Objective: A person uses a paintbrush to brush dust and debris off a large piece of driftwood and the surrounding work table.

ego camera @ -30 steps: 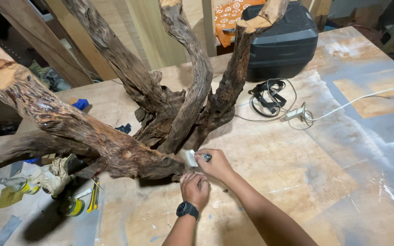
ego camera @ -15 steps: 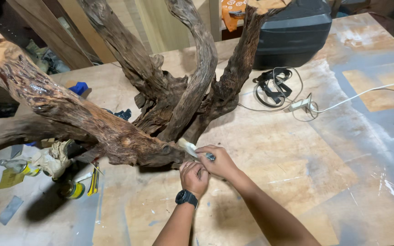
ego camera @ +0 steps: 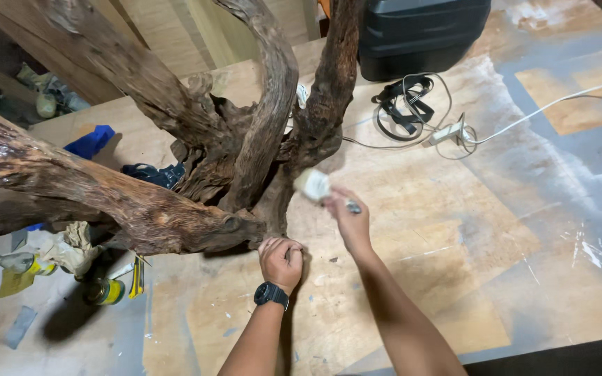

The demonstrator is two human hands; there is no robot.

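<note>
While the right hand grips a small brush with its pale bristle end just at the base of the driftwood, the left hand lies curled into a loose fist on the tabletop, holding nothing that can be seen, right beside the root's lower edge. Parts of the wood look dark and glossy, mostly the thick limb running out to 9 o'clock, while the upright branches look drier, so by appearance the coating is partly done with plenty of surface left; how much is truly finished cannot be told. Room is tight at 10 to 12 o'clock, where branches crowd over the hands. From 2 to 5 o'clock the board lies open. Cables and a black case sit at 1 o'clock, cans and rags at 8 o'clock.
</note>
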